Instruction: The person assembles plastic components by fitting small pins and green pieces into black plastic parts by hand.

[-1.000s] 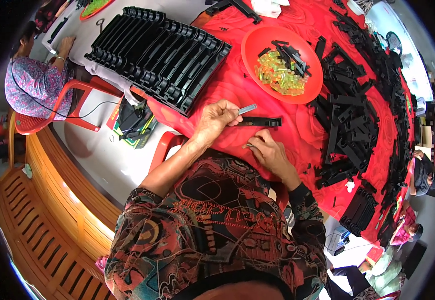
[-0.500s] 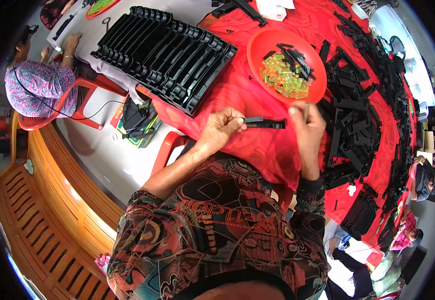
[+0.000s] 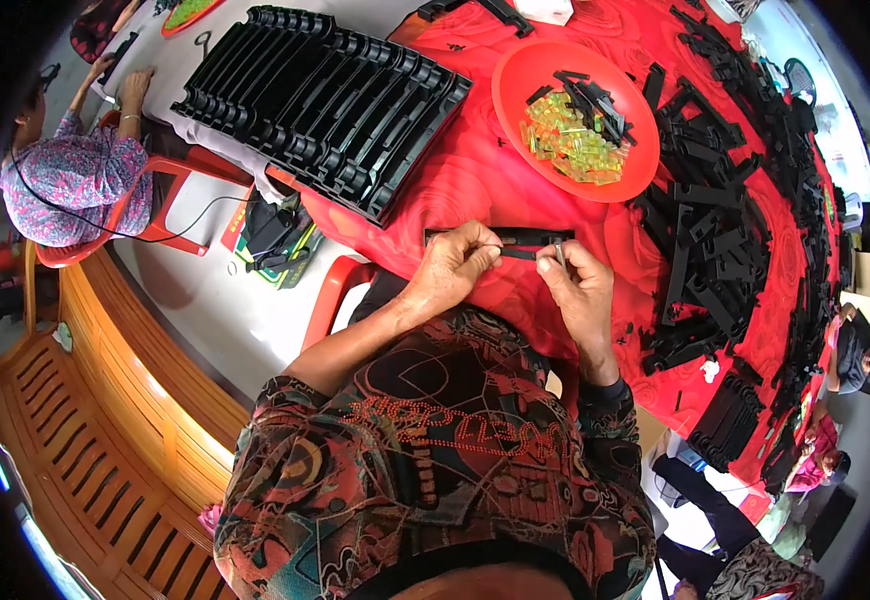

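Note:
My left hand (image 3: 458,262) is closed on a long black plastic bar (image 3: 527,237), which lies crosswise just above the red tablecloth. My right hand (image 3: 580,285) pinches a slim, pale grey piece (image 3: 559,251) against the bar's right end; its exact kind is too small to tell. Beyond the hands stands a round red bowl (image 3: 515,150). Inside it are yellow-green clear vials (image 3: 575,145) and a heap of short black strips (image 3: 595,105).
A stack of ribbed black trays (image 3: 325,110) stands at the left. Loose black plastic parts (image 3: 710,250) pile up at the right. A red chair (image 3: 340,275) is by my left arm. Another person (image 3: 80,180) sits at the far left, near a wooden bench (image 3: 85,470).
My right hand has come down and left from beside the bowl to the black bar's right end. The bar has turned and moved slightly within my left hand's grasp.

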A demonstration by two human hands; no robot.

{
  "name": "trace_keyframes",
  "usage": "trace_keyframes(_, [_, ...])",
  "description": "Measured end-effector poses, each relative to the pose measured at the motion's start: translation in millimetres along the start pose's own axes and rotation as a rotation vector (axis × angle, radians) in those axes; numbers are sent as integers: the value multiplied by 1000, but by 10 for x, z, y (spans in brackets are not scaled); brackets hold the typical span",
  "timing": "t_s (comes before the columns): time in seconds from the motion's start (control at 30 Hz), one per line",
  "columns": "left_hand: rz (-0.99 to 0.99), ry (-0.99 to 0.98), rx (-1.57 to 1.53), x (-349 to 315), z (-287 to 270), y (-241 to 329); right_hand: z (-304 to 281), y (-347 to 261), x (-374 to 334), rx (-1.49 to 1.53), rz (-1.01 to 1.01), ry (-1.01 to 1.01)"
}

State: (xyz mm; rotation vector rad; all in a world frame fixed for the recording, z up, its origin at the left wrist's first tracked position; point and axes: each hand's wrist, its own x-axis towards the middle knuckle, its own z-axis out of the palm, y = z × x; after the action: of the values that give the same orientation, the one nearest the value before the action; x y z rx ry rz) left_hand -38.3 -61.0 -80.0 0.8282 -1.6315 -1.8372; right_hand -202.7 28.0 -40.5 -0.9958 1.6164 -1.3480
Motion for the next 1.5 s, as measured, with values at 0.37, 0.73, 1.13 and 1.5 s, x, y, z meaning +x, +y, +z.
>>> trace_keyframes(0.37, [96,-10,41,-24,72,-41,39,174,-26,-66,-65,94])
trace_keyframes(0.73, [579,224,740,-35,-68,34,-135,194,72,-57,8,164])
trace_keyframes(1.13, [481,189,918,11,-191,-204,-84,317,266,-169,28,107])
trace_keyframes(1.5, [511,275,722,-61,-175,-298,94,323,250,-357,13,102])
